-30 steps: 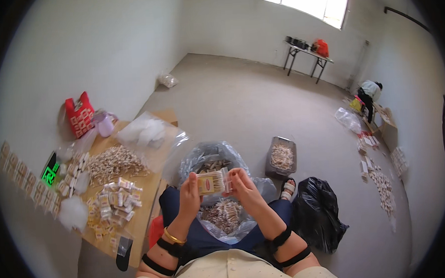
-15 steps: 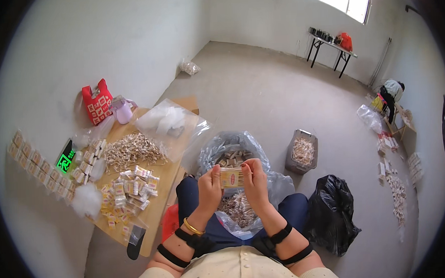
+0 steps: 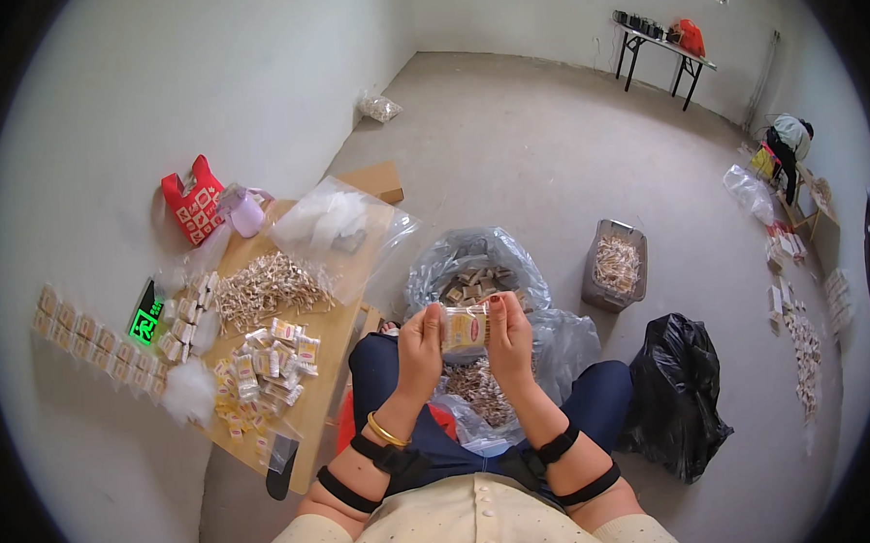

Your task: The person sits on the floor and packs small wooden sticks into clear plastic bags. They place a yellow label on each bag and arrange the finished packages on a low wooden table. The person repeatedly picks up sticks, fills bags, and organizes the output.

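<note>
Over my lap, both hands hold one small clear packet with a yellow and white label [image 3: 465, 329], apparently of cotton swabs. My left hand [image 3: 421, 352] pinches its left end, and my right hand [image 3: 510, 346] grips the right end. Just beyond them, a clear plastic bag [image 3: 522, 256] on the floor contains several small brown-and-pale packs [image 3: 479, 283]. Below my hands, between my knees, loose cotton swabs [image 3: 477, 391] fill another clear bag [image 3: 567, 348]. My fingers cover both ends of the packet.
At left, a wooden table [image 3: 335, 371] carries loose swabs [image 3: 269, 290], a heap of packets [image 3: 276, 362] and white fluff [image 3: 189, 391]. A grey bin of swabs [image 3: 617, 268] and a black bag [image 3: 675, 397] stand at right. Far right, a person [image 3: 788, 140] bends over.
The whole view has shifted, with the room sliding right and up in it. Both hands still hold the packet; sticks showed at its right end before, and now its label appears there.
</note>
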A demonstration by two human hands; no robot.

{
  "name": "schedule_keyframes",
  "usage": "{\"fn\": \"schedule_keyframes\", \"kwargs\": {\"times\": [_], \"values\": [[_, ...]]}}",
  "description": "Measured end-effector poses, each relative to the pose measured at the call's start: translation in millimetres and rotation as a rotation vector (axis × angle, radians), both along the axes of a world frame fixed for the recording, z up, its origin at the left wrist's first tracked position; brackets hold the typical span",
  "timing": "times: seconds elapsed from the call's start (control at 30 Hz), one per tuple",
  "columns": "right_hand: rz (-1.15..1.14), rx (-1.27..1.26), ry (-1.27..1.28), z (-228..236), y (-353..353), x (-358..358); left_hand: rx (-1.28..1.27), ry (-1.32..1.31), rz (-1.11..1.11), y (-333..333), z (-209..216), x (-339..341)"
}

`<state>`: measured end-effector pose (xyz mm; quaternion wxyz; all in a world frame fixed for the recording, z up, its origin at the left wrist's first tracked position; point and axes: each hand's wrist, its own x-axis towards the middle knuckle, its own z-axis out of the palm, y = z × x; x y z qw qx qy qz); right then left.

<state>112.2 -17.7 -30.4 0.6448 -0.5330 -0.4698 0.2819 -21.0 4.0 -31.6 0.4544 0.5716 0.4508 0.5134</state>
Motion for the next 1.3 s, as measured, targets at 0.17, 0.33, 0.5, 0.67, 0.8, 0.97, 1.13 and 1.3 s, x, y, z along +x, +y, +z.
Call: {"fn": "schedule_keyframes", "kwargs": {"times": [0.17,0.33,0.5,0.67,0.8,0.97,1.13,1.3], "values": [[0.049,-0.012,0.085,-1.7,2.4,1.0,-0.1,0.034,0.007,2.8,5.2,-0.7],[0.04,-0.007,0.093,-9.7,5.7,0.2,0.11,0.182,0.13,0.7,13.0,-0.9],[-0.003,0.057,0.029,-8.3,10.5,-3.9,0.2,0.36,0.212,-1.4,15.2,-3.5],[-0.065,0.066,-0.004,-10.9,14.8,3.6,0.147,0.294,0.207,0.5,9.5,-8.4],[-0.014,0.009,0.211,-25.8,20.4,16.3,0.047,0.188,0.14,1.4,12.7,-15.2],[-0.009,0.011,0.184,-25.0,20.4,16.1,-0.013,-0.017,0.052,-3.8,18.4,-7.0],[-0.035,-0.011,0.165,-23.0,19.4,20.1,-0.126,-0.163,-0.129,-5.0,16.7,-10.6],[-0.105,0.026,0.308,-44.2,18.8,61.9,-0.15,-0.252,-0.118,-0.8,5.9,-19.8]]}}
